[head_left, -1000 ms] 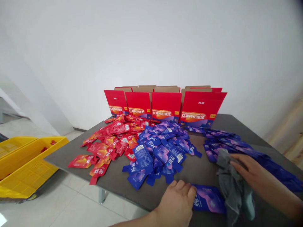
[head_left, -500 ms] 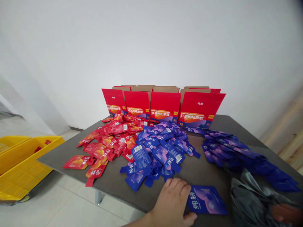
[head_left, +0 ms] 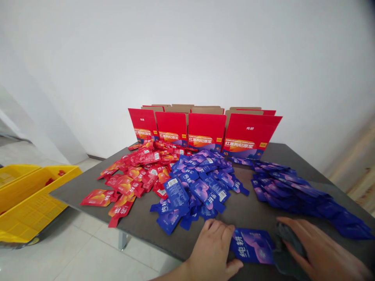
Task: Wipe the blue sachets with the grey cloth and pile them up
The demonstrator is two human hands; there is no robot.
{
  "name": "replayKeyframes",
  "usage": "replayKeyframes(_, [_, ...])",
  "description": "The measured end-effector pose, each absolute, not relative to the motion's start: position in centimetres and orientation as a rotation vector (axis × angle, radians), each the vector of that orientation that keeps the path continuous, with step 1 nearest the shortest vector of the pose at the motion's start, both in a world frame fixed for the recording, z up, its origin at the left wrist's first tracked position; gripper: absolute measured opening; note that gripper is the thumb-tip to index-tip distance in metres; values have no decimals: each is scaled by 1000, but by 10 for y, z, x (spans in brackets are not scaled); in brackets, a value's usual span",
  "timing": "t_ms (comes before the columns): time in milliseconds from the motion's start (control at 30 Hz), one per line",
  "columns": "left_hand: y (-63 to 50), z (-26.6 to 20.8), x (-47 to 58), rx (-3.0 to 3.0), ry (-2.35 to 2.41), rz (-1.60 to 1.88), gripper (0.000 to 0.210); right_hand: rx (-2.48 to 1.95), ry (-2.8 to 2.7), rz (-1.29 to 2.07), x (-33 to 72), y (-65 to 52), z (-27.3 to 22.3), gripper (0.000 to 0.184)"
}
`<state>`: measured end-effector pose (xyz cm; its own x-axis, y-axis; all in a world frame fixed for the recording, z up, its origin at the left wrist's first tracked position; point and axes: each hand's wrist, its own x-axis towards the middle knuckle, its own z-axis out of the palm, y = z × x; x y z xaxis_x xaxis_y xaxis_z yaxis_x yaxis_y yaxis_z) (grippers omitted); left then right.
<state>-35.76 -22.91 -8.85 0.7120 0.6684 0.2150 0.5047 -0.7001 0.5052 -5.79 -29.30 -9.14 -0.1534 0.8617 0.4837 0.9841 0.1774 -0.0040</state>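
Blue pouch (head_left: 253,246) lies flat by the worktop (head_left: 243,210)'s near edge, its left end held under the left hand (head_left: 212,248), fingers pressed together. The right hand (head_left: 318,248) pinches a grey cloth (head_left: 288,235) at the other end; half a second ago the cloth was nearer the right edge. Red boxes (head_left: 206,127) line the far edge before a white wall (head_left: 205,50).

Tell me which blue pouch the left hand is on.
The lone blue pouch in front, one end under the left hand, the other by the grey cloth; the other blue pouches lie in overlapping heaps.
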Motion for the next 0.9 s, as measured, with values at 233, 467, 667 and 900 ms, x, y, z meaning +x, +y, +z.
replayKeyframes(233, [-230, -81, -358, 2625, 862, 447, 55, -1649, -2148, -708, -183, -280, -85, 39])
replayKeyframes(467, [-226, -87, -357, 2921, 804, 401, 29, -1538, -2199, -836, -85, -290, -114, 40])
replayKeyframes(667, [-227, -91, -336, 2985, 513, 446, 54, -1516, -2228, -853, -78, -293, -118, 41])
replayKeyframes(900, [-219, -106, -326, 2979, 390, 343, 47, -1811, -2019, -548, -9, -304, -141, 33])
